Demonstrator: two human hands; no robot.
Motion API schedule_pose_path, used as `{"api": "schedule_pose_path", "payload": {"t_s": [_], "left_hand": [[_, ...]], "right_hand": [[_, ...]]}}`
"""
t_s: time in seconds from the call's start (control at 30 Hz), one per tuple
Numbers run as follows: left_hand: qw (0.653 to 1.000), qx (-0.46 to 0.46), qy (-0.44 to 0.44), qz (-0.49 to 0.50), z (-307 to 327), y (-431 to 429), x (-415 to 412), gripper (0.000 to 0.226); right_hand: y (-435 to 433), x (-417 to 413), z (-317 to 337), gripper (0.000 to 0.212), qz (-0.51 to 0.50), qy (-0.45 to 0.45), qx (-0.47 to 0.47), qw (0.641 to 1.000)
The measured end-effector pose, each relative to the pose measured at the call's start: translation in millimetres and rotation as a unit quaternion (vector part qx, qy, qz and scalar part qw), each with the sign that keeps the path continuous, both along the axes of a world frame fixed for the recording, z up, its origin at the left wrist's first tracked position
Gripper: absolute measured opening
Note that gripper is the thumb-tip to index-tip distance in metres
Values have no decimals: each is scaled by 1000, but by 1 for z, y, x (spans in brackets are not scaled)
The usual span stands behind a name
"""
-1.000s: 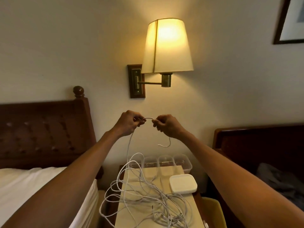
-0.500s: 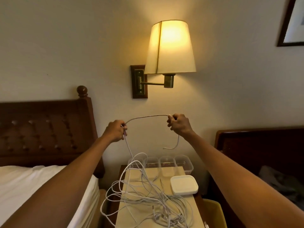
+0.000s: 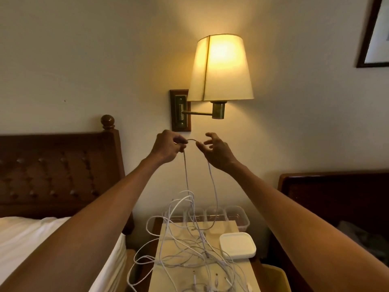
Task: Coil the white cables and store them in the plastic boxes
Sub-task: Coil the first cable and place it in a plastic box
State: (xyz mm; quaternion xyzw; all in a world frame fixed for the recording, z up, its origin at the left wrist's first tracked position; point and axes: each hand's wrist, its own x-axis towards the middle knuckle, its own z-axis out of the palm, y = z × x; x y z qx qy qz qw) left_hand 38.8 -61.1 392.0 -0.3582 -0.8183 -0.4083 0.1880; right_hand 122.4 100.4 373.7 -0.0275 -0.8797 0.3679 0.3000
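Note:
I hold one white cable (image 3: 186, 173) up in front of the wall, under the lamp. My left hand (image 3: 166, 146) grips it in curled fingers. My right hand (image 3: 217, 151) pinches it between thumb and forefinger, its other fingers spread. A short arc of cable bridges the two hands, and two strands hang from them to the tangle of white cables (image 3: 189, 252) on the nightstand (image 3: 168, 277). Several clear plastic boxes (image 3: 236, 217) stand in a row at the nightstand's back edge. A white lid (image 3: 237, 245) lies at its right.
A lit wall lamp (image 3: 220, 68) hangs just above my hands. A wooden headboard (image 3: 59, 171) and white bedding (image 3: 31, 239) are at the left, another dark headboard (image 3: 336, 192) at the right. Some cable loops hang over the nightstand's left edge. A yellow object (image 3: 271, 278) sits at lower right.
My hands were spread apart with the cable stretched between them. Now they have come close together again and a longer strand hangs below my right hand, whose fingers have spread.

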Motion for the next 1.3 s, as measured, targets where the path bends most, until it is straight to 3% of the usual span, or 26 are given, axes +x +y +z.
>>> {"api": "schedule_pose_path", "payload": {"t_s": [0.17,0.27,0.37,0.43,0.5,0.63,0.83,0.97,1.1,1.17,1.23,1.3], "left_hand": [[999,-30,18,-29,-9,8,4,20],[999,-17,-3,-35,-16,8,4,18],[990,-75,-97,-70,-36,8,6,15],[964,-139,-202,-102,-58,6,5,15],[950,-172,-241,-95,-75,3,3,15],[964,-58,-254,-54,-69,-2,-5,18],[993,55,-104,18,-26,-8,-18,15],[996,68,-56,9,-7,-7,-8,18],[994,77,-70,-27,3,-3,4,19],[992,88,-86,-41,5,1,11,20],[987,104,-112,-53,5,6,18,24],[980,121,-143,-66,7,11,25,27]], "right_hand": [[-1,-8,3,26,24,-19,26,999],[0,-11,0,21,26,0,38,999],[-3,-11,7,21,26,55,-15,998],[-4,-7,17,22,19,88,-75,993],[-1,-4,26,22,4,120,-90,989],[15,-2,24,30,-48,131,-72,988],[45,2,1,42,-126,55,-69,988],[52,5,-13,44,-144,12,-83,986],[49,11,-16,35,-143,-75,-45,986],[37,17,-19,39,-145,-43,-42,988],[22,26,-20,37,-135,47,-49,988],[11,32,-19,33,-42,-5,-100,994]]}}
